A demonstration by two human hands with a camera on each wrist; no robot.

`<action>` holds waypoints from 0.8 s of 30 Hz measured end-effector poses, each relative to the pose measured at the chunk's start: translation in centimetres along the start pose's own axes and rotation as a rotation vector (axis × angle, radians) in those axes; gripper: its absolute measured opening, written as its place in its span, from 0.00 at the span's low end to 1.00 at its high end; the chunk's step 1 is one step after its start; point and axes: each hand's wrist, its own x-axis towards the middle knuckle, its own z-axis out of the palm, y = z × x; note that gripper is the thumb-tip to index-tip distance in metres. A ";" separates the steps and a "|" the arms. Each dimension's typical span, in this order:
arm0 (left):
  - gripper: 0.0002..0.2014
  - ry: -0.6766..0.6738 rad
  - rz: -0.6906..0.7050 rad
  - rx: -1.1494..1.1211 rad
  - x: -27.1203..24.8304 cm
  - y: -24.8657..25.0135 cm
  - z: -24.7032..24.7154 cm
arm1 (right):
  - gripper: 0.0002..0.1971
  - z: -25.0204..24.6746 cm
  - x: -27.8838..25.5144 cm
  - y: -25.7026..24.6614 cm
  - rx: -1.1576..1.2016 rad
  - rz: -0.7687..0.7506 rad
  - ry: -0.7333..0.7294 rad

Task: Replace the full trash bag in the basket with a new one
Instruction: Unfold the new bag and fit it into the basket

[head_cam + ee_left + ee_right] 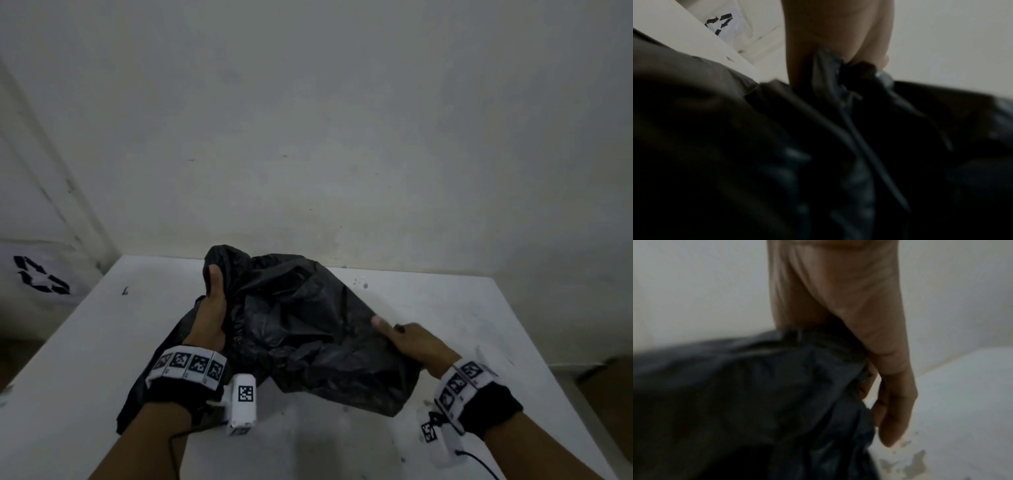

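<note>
A crumpled black trash bag [301, 322] lies on the white table [479, 308], spread between both hands. My left hand [210, 308] grips a bunched fold at the bag's far left edge, thumb on top; the left wrist view shows the plastic of the bag [818, 146] pinched between thumb and fingers of the left hand [830, 48]. My right hand [407, 339] holds the bag's right side, with the index finger stretched along the plastic. In the right wrist view the right hand [869, 353] has its fingers wrapped over the edge of the bag [756, 402]. No basket is in view.
The table stands against a white wall [342, 120]. At the far left, beyond the table edge, there is a white surface with a black recycling symbol [39, 275]. The tabletop near the right hand has chipped patches [906, 462].
</note>
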 end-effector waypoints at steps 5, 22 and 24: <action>0.44 -0.030 -0.003 -0.046 -0.2 1.1 0.1 | 0.39 -2.4 -0.3 -2.3 1.059 0.029 -0.166; 0.13 -0.244 -0.246 0.460 0.4 -1.6 1.4 | 0.40 1.3 1.1 -1.4 0.184 -0.242 -0.214; 0.16 -0.190 -0.242 0.726 0.5 -2.1 1.2 | 0.32 2.3 0.7 -1.3 -0.066 -0.313 -0.329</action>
